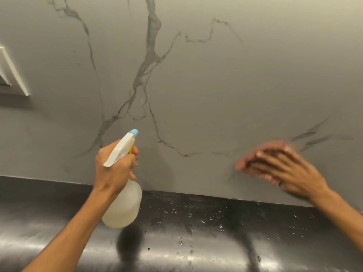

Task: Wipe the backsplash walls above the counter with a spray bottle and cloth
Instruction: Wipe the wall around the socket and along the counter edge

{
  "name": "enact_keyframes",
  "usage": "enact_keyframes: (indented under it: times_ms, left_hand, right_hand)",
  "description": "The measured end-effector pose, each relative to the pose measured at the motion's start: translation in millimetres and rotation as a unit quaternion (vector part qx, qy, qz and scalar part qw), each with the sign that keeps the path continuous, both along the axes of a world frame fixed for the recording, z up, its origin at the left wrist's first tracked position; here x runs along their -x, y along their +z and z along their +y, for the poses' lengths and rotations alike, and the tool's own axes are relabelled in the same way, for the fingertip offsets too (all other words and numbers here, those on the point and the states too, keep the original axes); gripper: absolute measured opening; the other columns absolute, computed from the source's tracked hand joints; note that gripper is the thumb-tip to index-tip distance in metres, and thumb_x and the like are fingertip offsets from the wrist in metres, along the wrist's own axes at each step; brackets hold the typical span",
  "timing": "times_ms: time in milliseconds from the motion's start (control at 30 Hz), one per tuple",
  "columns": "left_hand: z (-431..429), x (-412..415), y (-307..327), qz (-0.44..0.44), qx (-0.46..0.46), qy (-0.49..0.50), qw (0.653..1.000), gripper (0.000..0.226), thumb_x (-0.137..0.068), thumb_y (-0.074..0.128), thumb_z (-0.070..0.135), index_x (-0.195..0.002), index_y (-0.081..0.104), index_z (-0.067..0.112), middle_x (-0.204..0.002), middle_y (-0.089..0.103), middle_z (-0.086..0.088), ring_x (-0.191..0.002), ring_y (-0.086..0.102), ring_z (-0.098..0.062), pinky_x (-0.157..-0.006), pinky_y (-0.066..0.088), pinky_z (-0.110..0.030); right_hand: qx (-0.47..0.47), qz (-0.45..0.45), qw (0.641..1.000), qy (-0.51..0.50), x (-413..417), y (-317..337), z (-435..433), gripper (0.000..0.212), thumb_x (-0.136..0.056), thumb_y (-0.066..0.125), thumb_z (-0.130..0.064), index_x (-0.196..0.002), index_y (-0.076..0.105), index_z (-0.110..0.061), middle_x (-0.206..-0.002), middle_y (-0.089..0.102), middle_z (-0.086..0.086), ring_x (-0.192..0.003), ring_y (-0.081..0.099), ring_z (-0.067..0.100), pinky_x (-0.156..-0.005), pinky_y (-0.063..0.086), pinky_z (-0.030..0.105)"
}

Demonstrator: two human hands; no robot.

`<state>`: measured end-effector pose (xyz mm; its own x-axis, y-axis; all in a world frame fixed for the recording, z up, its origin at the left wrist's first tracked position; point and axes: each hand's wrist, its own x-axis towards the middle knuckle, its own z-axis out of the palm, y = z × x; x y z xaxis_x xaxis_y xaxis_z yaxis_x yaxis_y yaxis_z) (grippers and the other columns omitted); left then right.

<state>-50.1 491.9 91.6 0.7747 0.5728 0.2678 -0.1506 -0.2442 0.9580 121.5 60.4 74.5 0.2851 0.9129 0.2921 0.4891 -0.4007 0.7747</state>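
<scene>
The backsplash [196, 85] is a grey marble-look wall with dark veins, filling the upper view. My left hand [114, 169] grips the neck of a translucent spray bottle [125, 207] with a white trigger head and a blue nozzle aimed at the wall, held above the counter. My right hand [284, 169] lies flat with straight fingers on a pinkish cloth [247, 163], pressing it against the wall low at the right. That hand and the cloth are motion-blurred.
A glossy black counter [196, 242] runs along the bottom, dotted with water droplets near the wall. A white frame edge [15, 75] juts from the wall at the far left.
</scene>
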Motion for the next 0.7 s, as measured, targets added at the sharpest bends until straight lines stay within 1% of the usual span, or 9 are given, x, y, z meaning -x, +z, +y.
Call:
enact_keyframes:
  times_ms: [100,233,300,367,433,500,600,667,700]
  left_hand:
    - [-5,-7,8,-0.006,0.011,-0.004,1.0,0.02,-0.058,0.049,0.006,-0.068,0.065,0.006,-0.067,0.061,-0.008,-0.065,0.058,-0.027,-0.035,0.049,-0.03]
    - [-11,-13,24,-0.033,0.015,-0.013,0.999,0.02,-0.058,0.049,0.005,-0.062,0.065,0.015,-0.059,0.061,0.005,-0.058,0.059,-0.016,-0.036,0.049,-0.032]
    - [-12,-13,32,-0.045,0.022,-0.01,0.999,0.02,-0.058,0.049,0.004,-0.062,0.065,0.015,-0.06,0.062,0.006,-0.057,0.059,-0.014,-0.036,0.05,-0.032]
    - [-9,-10,39,-0.053,0.024,-0.005,0.998,0.019,-0.058,0.049,0.005,-0.063,0.064,0.013,-0.06,0.062,0.006,-0.057,0.059,-0.014,-0.036,0.05,-0.032]
    - [-3,-7,43,-0.054,0.02,-0.003,0.998,0.018,-0.058,0.049,0.005,-0.062,0.064,0.014,-0.057,0.061,0.006,-0.055,0.058,-0.014,-0.036,0.048,-0.03]
    - [0,-7,47,-0.057,0.017,-0.003,0.998,0.017,-0.058,0.049,0.006,-0.062,0.064,0.012,-0.056,0.06,0.006,-0.056,0.057,-0.015,-0.036,0.047,-0.029]
    - [6,-10,50,-0.059,0.025,0.008,0.998,0.017,-0.058,0.049,0.006,-0.066,0.064,0.007,-0.059,0.059,0.003,-0.061,0.057,-0.021,-0.036,0.047,-0.03]
    - [10,-13,51,-0.062,0.024,0.013,0.998,0.018,-0.058,0.048,0.007,-0.067,0.064,0.008,-0.063,0.059,-0.001,-0.064,0.057,-0.027,-0.037,0.049,-0.031]
    - [13,-15,52,-0.062,0.022,0.014,0.998,0.02,-0.058,0.048,0.007,-0.069,0.065,0.009,-0.066,0.06,-0.003,-0.065,0.058,-0.031,-0.038,0.05,-0.032]
  right_hand:
    - [-0.181,-0.01,0.983,0.021,-13,106,29,0.058,-0.102,0.032,-0.031,-0.16,0.022,-0.029,-0.162,0.025,0.019,-0.151,0.021,0.039,-0.123,0.011,0.053]
    - [-0.426,-0.12,0.896,0.015,-24,194,138,0.054,-0.106,0.042,-0.036,-0.157,0.032,-0.025,-0.157,0.032,0.027,-0.146,0.026,0.048,-0.121,0.013,0.057]
    - [-0.383,-0.103,0.916,0.06,-11,172,183,0.053,-0.104,0.05,-0.035,-0.155,0.039,-0.023,-0.156,0.036,0.026,-0.144,0.031,0.049,-0.12,0.014,0.059]
    - [-0.175,-0.082,0.976,0.102,6,134,194,0.051,-0.103,0.047,-0.032,-0.154,0.041,-0.025,-0.157,0.038,0.017,-0.145,0.035,0.041,-0.12,0.019,0.057]
    - [-0.008,-0.073,0.989,0.126,9,136,182,0.055,-0.101,0.036,-0.034,-0.155,0.035,-0.028,-0.16,0.035,0.009,-0.148,0.033,0.032,-0.121,0.02,0.052]
    - [-0.073,-0.108,0.985,0.112,-7,172,185,0.055,-0.104,0.03,-0.036,-0.159,0.028,-0.029,-0.163,0.03,0.011,-0.151,0.025,0.033,-0.124,0.012,0.05]
    - [-0.362,-0.156,0.918,0.045,-14,220,218,0.057,-0.105,0.042,-0.034,-0.159,0.026,-0.029,-0.161,0.03,0.016,-0.15,0.023,0.036,-0.124,0.003,0.05]
    - [-0.356,-0.129,0.924,0.044,1,206,241,0.06,-0.103,0.042,-0.038,-0.16,0.025,-0.025,-0.162,0.027,0.019,-0.15,0.022,0.04,-0.122,0.007,0.057]
    - [-0.274,-0.107,0.954,0.057,8,192,247,0.061,-0.104,0.039,-0.042,-0.16,0.024,-0.024,-0.163,0.024,0.019,-0.15,0.021,0.041,-0.121,0.007,0.059]
